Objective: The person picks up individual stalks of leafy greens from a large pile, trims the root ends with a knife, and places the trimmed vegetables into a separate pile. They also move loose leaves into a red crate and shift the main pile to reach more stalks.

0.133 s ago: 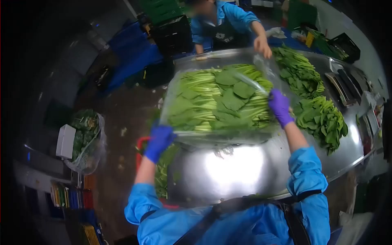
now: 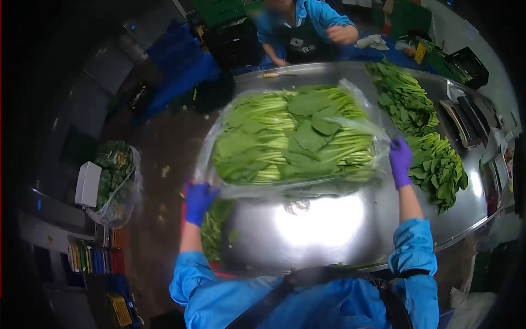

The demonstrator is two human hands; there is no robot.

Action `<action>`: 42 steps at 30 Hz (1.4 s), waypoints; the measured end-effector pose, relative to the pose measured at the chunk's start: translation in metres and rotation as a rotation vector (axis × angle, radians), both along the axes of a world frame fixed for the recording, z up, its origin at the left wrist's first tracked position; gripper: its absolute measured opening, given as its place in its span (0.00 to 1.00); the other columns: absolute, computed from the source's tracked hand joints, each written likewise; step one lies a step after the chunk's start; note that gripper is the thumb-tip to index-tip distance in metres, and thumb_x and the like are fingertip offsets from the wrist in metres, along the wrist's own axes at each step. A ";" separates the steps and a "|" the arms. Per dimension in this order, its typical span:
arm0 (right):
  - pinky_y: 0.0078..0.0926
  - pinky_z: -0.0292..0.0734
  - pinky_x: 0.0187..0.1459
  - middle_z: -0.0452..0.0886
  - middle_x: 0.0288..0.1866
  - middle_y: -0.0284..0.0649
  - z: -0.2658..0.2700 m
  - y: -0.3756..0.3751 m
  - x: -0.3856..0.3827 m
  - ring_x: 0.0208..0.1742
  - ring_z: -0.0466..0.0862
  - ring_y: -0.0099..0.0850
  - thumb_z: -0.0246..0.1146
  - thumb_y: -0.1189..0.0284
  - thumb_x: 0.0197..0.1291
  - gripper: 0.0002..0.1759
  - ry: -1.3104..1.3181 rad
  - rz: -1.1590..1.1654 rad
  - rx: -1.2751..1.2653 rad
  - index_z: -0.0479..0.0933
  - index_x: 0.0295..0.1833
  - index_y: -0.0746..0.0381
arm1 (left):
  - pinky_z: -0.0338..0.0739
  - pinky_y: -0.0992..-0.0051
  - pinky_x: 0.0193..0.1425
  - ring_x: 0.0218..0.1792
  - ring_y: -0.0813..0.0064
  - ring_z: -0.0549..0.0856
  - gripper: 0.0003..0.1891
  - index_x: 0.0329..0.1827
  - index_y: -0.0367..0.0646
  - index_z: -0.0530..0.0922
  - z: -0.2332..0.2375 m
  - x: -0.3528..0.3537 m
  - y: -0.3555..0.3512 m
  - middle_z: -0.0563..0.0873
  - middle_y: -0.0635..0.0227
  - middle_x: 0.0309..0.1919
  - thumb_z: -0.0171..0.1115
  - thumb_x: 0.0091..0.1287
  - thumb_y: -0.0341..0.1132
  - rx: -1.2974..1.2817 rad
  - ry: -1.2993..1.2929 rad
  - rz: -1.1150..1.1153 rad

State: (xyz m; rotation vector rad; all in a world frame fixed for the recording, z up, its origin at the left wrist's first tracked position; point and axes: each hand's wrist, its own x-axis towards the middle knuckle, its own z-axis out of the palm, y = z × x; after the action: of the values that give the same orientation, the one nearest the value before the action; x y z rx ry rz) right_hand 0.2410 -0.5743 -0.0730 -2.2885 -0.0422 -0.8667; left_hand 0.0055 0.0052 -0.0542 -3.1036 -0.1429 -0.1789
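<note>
Rows of leafy green vegetables with pale stalks (image 2: 274, 137) lie in a clear plastic bag (image 2: 211, 134) on the steel table. In its purple glove, my left hand (image 2: 200, 203) is closed on the bag's near left corner. My right hand (image 2: 401, 163), also gloved, is closed on the plastic on the right side and holds a stretched fold away from the greens. The fingertips of both hands are partly hidden.
Two heaps of loose greens (image 2: 405, 104) (image 2: 438, 167) lie on the table's (image 2: 257, 230) right side. Across it stands a co-worker (image 2: 307, 38), near a knife (image 2: 271, 75). A red crate (image 2: 219, 268) with greens is below the left edge; a bag of greens (image 2: 118, 181) stands on the floor.
My hands have moved apart, left hand leftward and right hand rightward, pulling the plastic outward. The co-worker's hand has drawn back from the bag's far right corner.
</note>
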 end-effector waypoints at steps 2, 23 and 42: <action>0.42 0.73 0.35 0.81 0.32 0.47 -0.046 -0.039 -0.025 0.34 0.80 0.48 0.60 0.68 0.54 0.06 0.230 -0.191 -0.053 0.77 0.35 0.59 | 0.61 0.50 0.62 0.35 0.55 0.79 0.21 0.38 0.40 0.75 -0.044 -0.011 -0.009 0.79 0.58 0.26 0.62 0.59 0.52 -0.062 0.162 0.094; 0.14 0.63 0.20 0.78 0.38 0.34 -0.099 -0.116 -0.229 0.19 0.68 0.18 0.64 0.66 0.55 0.27 0.512 -0.356 0.959 0.71 0.60 0.62 | 0.71 0.69 0.52 0.46 0.65 0.78 0.12 0.45 0.37 0.78 0.004 0.058 -0.128 0.81 0.60 0.43 0.60 0.58 0.25 -0.691 -0.902 0.018; 0.24 0.70 0.24 0.83 0.34 0.44 -0.118 -0.093 -0.313 0.18 0.71 0.26 0.59 0.63 0.57 0.17 0.963 -0.046 1.273 0.76 0.45 0.66 | 0.59 0.56 0.67 0.62 0.46 0.66 0.40 0.62 0.35 0.67 -0.013 0.252 -0.354 0.68 0.46 0.62 0.59 0.55 0.60 -0.382 -0.001 -0.538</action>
State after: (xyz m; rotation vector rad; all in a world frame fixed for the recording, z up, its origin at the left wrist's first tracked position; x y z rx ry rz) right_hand -0.0722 -0.6675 -0.1915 -1.2365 0.7546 0.2882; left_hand 0.2572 -0.3483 -0.0676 -3.4352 0.7497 -0.1801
